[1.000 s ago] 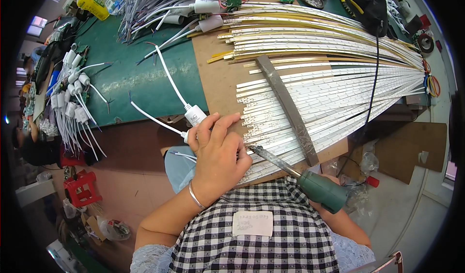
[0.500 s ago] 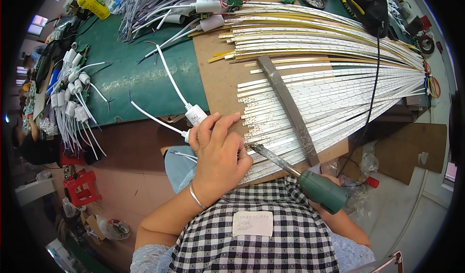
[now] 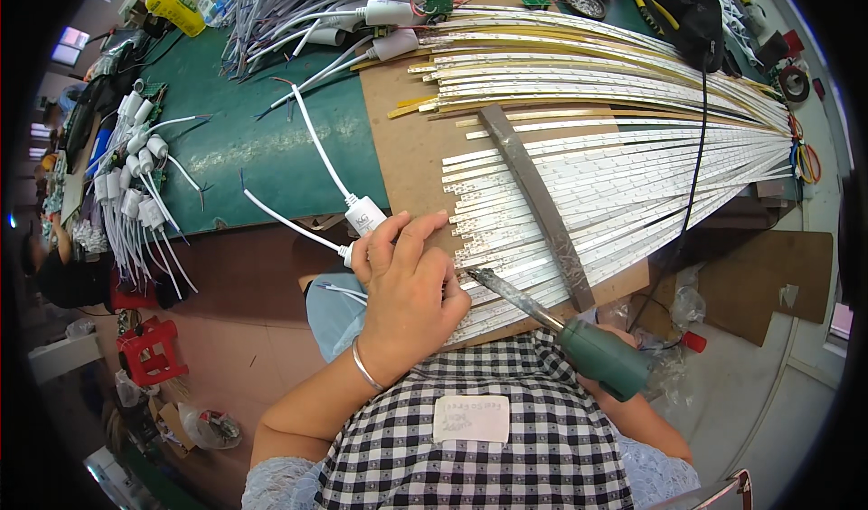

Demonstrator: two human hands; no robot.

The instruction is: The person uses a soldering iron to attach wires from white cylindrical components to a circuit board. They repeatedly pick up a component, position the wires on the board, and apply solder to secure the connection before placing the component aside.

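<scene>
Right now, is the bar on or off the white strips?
On: the bar lies slantwise across the white strips, hiding part of them, with strip showing on both its sides.

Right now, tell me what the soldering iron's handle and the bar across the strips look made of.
Green handle: probably plastic, smooth with a soft sheen. Bar: matte grey-brown, pale scuffs toward its near end; metal or wood, I can't tell.

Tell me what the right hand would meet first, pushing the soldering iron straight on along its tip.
Likely the left hand, just ahead of the soldering iron tip; depth is unclear, so the white strip ends might come first.
</scene>
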